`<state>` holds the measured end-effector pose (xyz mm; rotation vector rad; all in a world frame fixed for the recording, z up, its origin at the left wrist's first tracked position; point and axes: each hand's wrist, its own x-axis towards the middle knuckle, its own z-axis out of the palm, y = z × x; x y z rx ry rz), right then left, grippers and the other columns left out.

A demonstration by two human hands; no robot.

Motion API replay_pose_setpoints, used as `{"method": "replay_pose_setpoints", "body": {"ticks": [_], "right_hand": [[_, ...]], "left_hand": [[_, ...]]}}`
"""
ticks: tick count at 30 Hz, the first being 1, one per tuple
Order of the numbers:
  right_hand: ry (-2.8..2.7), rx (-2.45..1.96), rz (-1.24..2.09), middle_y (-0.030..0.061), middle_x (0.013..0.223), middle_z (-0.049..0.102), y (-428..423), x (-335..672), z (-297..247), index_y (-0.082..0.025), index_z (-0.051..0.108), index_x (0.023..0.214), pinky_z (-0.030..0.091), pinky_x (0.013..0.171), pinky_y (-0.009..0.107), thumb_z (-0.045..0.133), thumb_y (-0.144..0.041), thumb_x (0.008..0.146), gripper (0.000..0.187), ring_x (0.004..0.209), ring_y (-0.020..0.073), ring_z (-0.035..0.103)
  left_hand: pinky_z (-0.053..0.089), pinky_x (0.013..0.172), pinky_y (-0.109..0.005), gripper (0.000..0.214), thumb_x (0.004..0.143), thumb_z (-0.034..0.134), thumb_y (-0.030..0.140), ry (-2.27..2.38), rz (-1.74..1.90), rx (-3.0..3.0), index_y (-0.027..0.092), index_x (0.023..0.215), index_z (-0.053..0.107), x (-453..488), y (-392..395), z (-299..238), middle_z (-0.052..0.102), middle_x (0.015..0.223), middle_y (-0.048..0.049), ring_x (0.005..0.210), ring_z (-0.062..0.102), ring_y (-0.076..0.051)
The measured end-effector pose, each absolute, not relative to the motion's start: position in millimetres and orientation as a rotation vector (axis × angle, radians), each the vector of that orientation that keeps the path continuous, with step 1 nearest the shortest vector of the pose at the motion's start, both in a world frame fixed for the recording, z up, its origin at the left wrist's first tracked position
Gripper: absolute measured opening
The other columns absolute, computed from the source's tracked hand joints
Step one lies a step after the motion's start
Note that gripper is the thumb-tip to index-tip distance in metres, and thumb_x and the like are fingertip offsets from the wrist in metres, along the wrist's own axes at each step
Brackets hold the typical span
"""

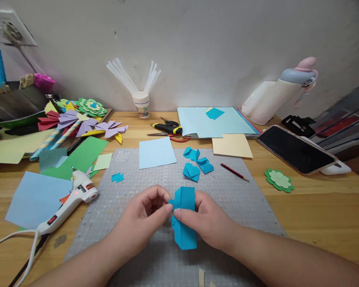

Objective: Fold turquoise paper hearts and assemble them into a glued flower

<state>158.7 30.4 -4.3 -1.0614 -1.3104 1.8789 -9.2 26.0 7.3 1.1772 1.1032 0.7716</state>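
Observation:
A folded piece of blue paper (184, 217) lies between both hands over a grey cutting mat (131, 187). My left hand (143, 221) pinches its left edge with thumb and forefinger, the other fingers curled. My right hand (208, 221) grips its right side, thumb pressed on the paper's middle. Three small folded blue heart shapes (195, 165) lie on the mat just beyond the hands. A tiny blue scrap (117, 177) sits to the left of them.
A white glue gun (74, 199) lies left of the mat with its cord trailing off. Light blue sheet (156, 152), cream sheet (231, 145), red pencil (235, 172), scissors (167, 128), phone (296, 149), green paper flower (279, 180), cup of sticks (142, 104) and paper flowers (77, 119) surround it.

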Motion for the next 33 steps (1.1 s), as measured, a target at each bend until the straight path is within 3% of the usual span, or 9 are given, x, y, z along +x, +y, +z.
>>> {"method": "replay_pose_setpoints", "body": {"ticks": [4,9,19,26,33], "right_hand": [[-1.275,-1.064,1.88,-0.0052,0.058,0.043,30.4,158.3,-6.1,-0.019,0.044,0.065,0.035,0.046,0.019,0.06,-0.04,0.077,0.029,0.052,0.0077,0.038],[-1.291,-1.062,1.847,-0.006,0.057,0.041,31.7,159.1,-6.3,-0.018,0.046,0.066,0.033,0.045,0.018,0.06,-0.043,0.078,0.031,0.051,0.0072,0.035],[-1.311,-1.103,1.789,-0.0034,0.061,0.047,33.0,160.5,-5.0,-0.016,0.054,0.074,0.036,0.048,0.02,0.055,-0.041,0.082,0.026,0.053,0.0086,0.041],[-1.342,-1.09,1.76,-0.0049,0.055,0.044,31.3,160.0,-2.9,-0.018,0.046,0.065,0.033,0.043,0.018,0.054,-0.036,0.083,0.027,0.048,0.0073,0.038],[-1.437,-1.056,1.659,-0.005,0.057,0.043,30.0,161.3,-5.4,-0.019,0.044,0.063,0.033,0.046,0.019,0.052,-0.03,0.085,0.026,0.051,0.0076,0.037]], "left_hand": [[0.035,0.056,-0.023,0.026,0.07,0.071,0.036,1.142,0.805,1.116,0.017,0.067,0.054,-7.7,28.6,9.3,0.048,0.061,0.0034,0.059,0.041,-0.011],[0.031,0.053,-0.022,0.025,0.066,0.075,0.037,1.156,0.821,1.009,0.016,0.072,0.063,-8.3,30.6,11.5,0.051,0.058,0.0041,0.055,0.039,-0.009],[0.026,0.053,-0.023,0.03,0.074,0.068,0.042,1.03,0.766,0.778,0.014,0.063,0.066,-13.2,31.2,12.2,0.052,0.059,0.0005,0.056,0.038,-0.01],[0.02,0.052,-0.024,0.027,0.071,0.074,0.038,0.999,0.708,0.774,0.015,0.062,0.063,-17.5,32.5,7.2,0.043,0.056,0.0042,0.055,0.028,-0.009],[0.025,0.056,-0.023,0.023,0.069,0.076,0.037,1.061,0.708,0.887,0.017,0.07,0.067,-16.8,32.9,7.3,0.052,0.063,0.0036,0.058,0.033,-0.008]]}}
